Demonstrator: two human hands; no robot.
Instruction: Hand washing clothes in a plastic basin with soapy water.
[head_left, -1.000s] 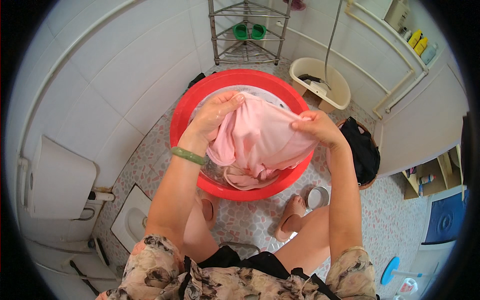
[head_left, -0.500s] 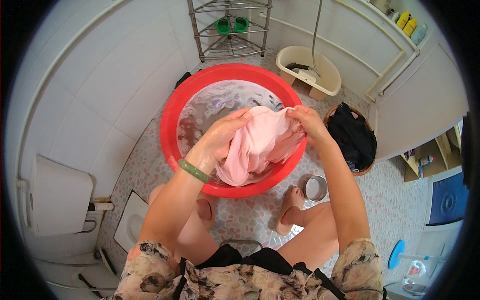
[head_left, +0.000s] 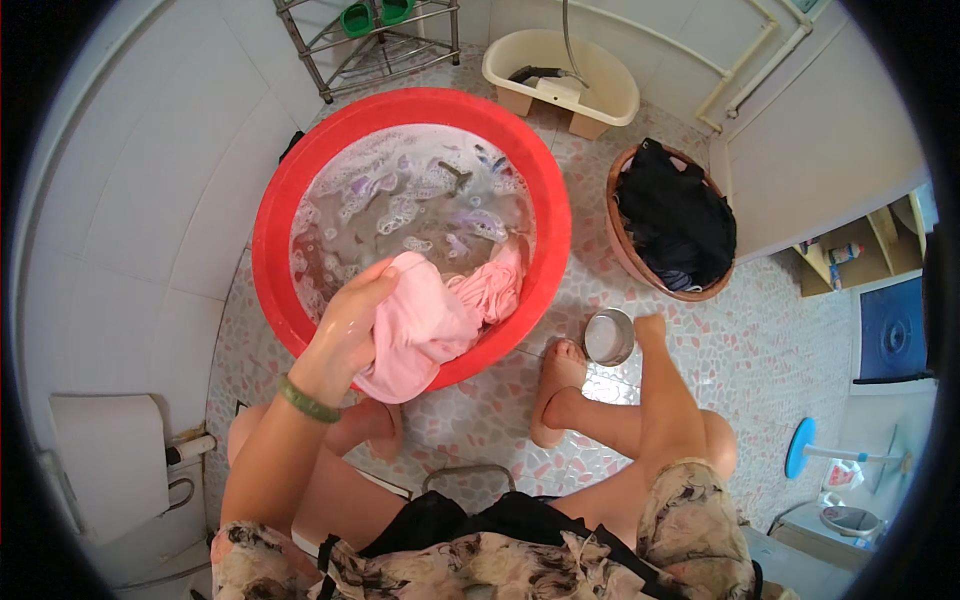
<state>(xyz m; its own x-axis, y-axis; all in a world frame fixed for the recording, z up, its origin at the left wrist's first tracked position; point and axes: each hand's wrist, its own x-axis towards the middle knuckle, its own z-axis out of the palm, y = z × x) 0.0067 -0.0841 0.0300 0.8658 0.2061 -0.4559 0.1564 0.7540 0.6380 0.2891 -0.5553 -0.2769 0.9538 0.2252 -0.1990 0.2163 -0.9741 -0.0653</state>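
My left hand is closed on a pink garment at the near rim of a red basin. Part of the cloth drapes over that rim, while its far end lies bunched in the sudsy water. Down near the floor, my right hand is beside the right edge of a round metal bowl; its fingers are mostly hidden, so I cannot tell if they grip anything. Purple-patterned cloth shows through the foam in the basin.
A brown-rimmed tub of black clothes stands right of the basin. Behind are a cream baby bath and a metal corner rack with green slippers. My feet rest on the patterned floor, near the bowl.
My right hand has let go of the pink garment and moved down and right to beside the metal bowl. The garment has sunk lower toward the near rim, and the view has shifted.
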